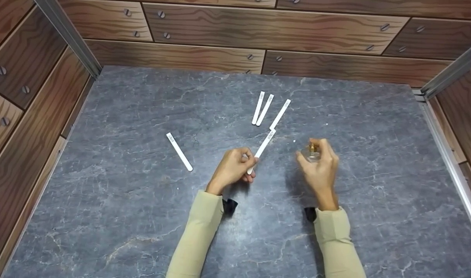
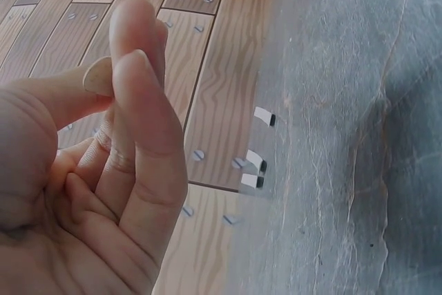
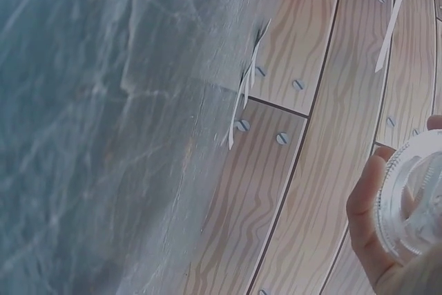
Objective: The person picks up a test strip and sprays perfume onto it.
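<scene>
My left hand point(image 1: 232, 166) pinches a white perfume test strip point(image 1: 265, 144) near its rounded lower end, between thumb and fingers. The strip slants up and to the right, its printed end pointing away from me. In the left wrist view, the fingers hide that strip. My right hand point(image 1: 321, 168) grips a small clear glass perfume bottle point(image 1: 313, 156) with a gold spray top point(image 1: 312, 147), one finger bent over the top. The right wrist view shows the bottle's round ridged base point(image 3: 397, 202) and the held strip point(image 3: 395, 22) apart from it.
Three more test strips lie farther back on the grey marbled table point(image 1: 123, 216): a left one point(image 1: 258, 108), a middle one point(image 1: 265, 110) and a right one point(image 1: 281, 114). Another strip point(image 1: 180, 152) lies alone left of my left hand. Wood-patterned walls point(image 1: 204, 27) enclose the table.
</scene>
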Demonstrator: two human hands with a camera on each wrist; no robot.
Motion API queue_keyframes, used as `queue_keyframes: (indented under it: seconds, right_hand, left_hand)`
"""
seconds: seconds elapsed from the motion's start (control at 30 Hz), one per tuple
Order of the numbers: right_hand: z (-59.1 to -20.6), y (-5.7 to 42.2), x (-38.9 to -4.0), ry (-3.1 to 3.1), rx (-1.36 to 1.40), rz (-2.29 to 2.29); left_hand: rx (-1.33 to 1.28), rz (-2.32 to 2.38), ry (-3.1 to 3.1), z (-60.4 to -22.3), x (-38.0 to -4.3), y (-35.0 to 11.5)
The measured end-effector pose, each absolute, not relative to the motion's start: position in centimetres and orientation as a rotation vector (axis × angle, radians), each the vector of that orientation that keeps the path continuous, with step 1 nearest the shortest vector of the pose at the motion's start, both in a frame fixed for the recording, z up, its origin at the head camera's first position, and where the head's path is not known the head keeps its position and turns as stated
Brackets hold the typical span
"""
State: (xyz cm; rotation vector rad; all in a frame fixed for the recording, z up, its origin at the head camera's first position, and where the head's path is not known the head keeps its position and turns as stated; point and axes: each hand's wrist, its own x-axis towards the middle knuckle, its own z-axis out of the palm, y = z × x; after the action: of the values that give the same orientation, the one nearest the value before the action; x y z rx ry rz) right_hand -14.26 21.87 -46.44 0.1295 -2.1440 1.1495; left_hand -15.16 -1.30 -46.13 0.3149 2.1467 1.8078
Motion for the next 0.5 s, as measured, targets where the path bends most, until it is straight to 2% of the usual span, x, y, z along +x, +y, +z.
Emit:
queue_keyframes:
  seconds: [0.5]
  right_hand:
    - [-46.69,22.05,-14.32,-2.13,0.144,1.128]
  left_hand:
    - [0.333,1.817,2.129,-46.2,-15.26,-1.29]
